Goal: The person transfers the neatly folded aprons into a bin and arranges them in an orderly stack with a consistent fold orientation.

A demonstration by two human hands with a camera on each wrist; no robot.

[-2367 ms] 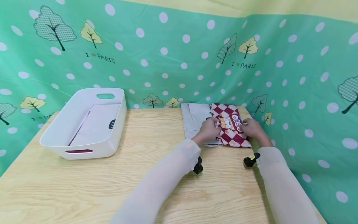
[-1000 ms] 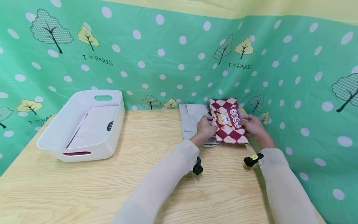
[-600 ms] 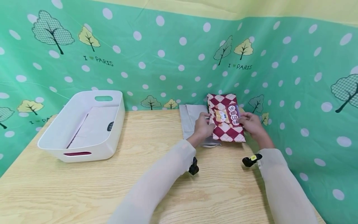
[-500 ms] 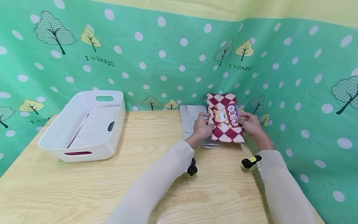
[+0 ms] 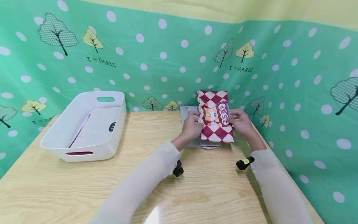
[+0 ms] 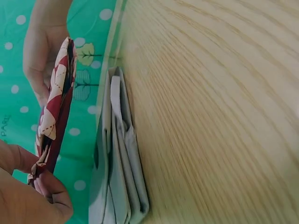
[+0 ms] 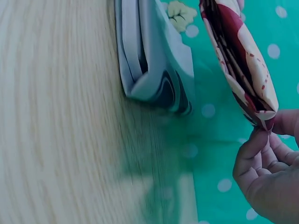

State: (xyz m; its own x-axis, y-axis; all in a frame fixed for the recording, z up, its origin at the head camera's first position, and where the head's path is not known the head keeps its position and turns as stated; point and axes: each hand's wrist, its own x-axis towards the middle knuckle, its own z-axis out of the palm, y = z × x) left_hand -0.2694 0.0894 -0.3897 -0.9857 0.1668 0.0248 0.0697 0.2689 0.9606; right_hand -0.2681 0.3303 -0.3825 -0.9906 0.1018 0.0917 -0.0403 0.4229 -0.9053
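A folded red-and-cream checkered cloth [image 5: 213,132] with a cartoon dog and white lettering is held up above a stack of folded grey cloth [image 5: 207,144]. My left hand [image 5: 192,125] pinches its left edge between thumb and fingers. On the opposite edge, my right hand [image 5: 240,122] pinches it too. From the left wrist view, the checkered cloth [image 6: 56,100] shows its layered side, apart from the grey cloth [image 6: 119,163] lying on the table. That grey cloth has a pale strap-like strip and, in the right wrist view, a dark printed pattern [image 7: 166,91].
At the left of the wooden table [image 5: 156,140] stands a white plastic basket [image 5: 117,133] with handle holes. Pale folded fabric [image 5: 98,124] lies inside it, and dark red shows through its front hole. A green dotted curtain [image 5: 156,68] hangs behind and along the right side.
Both hands have lifted the checkered cloth off the grey stack and carried it leftward, tilting it up a little. The basket stays where it was.
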